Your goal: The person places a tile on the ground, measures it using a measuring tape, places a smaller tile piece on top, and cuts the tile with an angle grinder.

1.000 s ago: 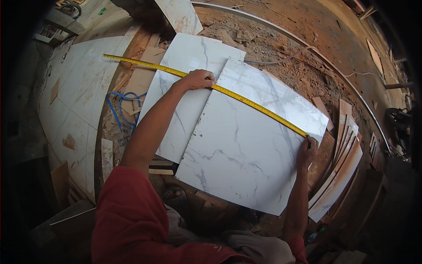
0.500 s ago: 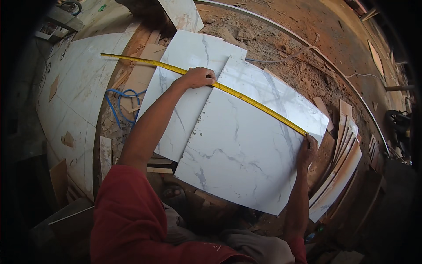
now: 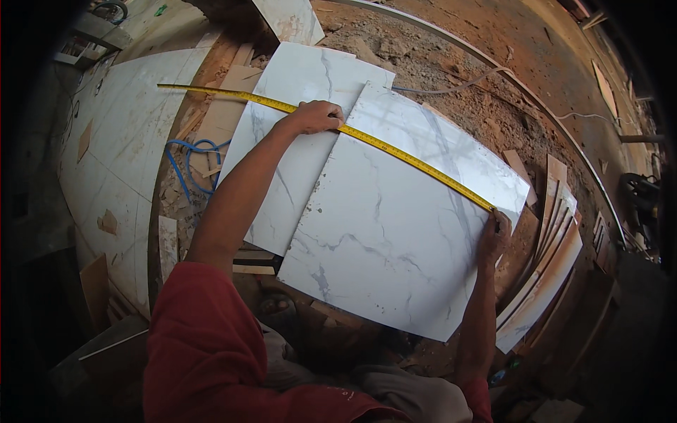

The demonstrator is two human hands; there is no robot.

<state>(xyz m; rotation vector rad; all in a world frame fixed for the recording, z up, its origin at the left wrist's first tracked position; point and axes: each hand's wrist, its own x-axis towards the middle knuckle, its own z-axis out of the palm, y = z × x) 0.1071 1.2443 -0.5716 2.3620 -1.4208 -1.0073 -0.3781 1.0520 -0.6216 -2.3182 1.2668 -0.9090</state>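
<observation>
A yellow measuring tape (image 3: 412, 161) stretches across a white, grey-veined tile (image 3: 384, 247). That tile overlaps a second marbled tile (image 3: 271, 187) on its left. My left hand (image 3: 316, 118) is closed on the tape near the edge where the upper tile overlaps the other. At the right edge of the upper tile, my right hand (image 3: 495, 234) pinches the tape's end. Beyond my left hand the tape runs on past the lower tile and sticks out to the left.
Blue cord (image 3: 189, 161) lies coiled on rubble to the left. Cut tile strips (image 3: 546, 264) lean in a stack at the right. Broken soil (image 3: 416, 67) and a long pale rail (image 3: 486, 60) border the far side. Tiled floor (image 3: 113, 155) extends along the left.
The tiles and tape sit slightly higher and farther left in the picture, mostly from a small shift of view. Both hands keep their hold on the tape.
</observation>
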